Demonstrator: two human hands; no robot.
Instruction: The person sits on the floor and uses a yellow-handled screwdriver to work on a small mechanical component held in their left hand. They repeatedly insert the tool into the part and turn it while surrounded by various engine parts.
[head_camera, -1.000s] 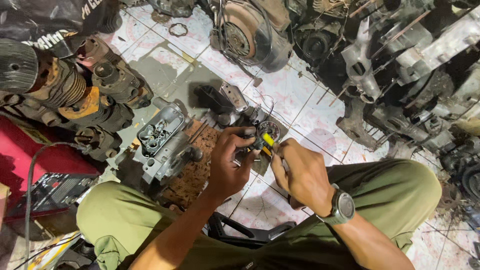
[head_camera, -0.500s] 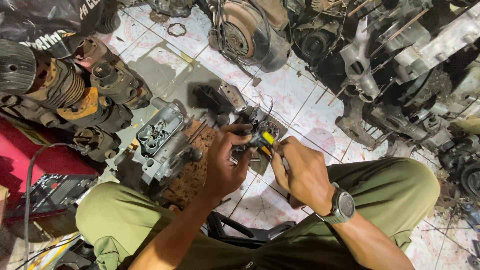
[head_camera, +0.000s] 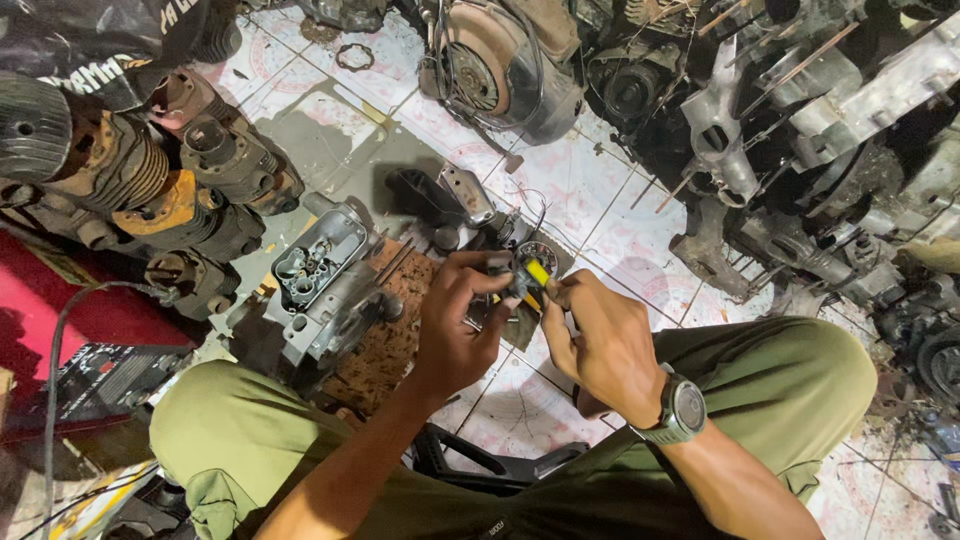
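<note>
the left hand (head_camera: 455, 330) pinches a small dark part (head_camera: 505, 290) between thumb and fingertips, just above the tiled floor (head_camera: 600, 210); the yellow-handled tool (head_camera: 537, 272) lies immediately to its right, tip touching it, clenched in the right hand (head_camera: 600, 345).

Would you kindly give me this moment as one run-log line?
left hand: steadies small dark part | right hand: holds yellow-handled tool on it | floor: tiled
</note>
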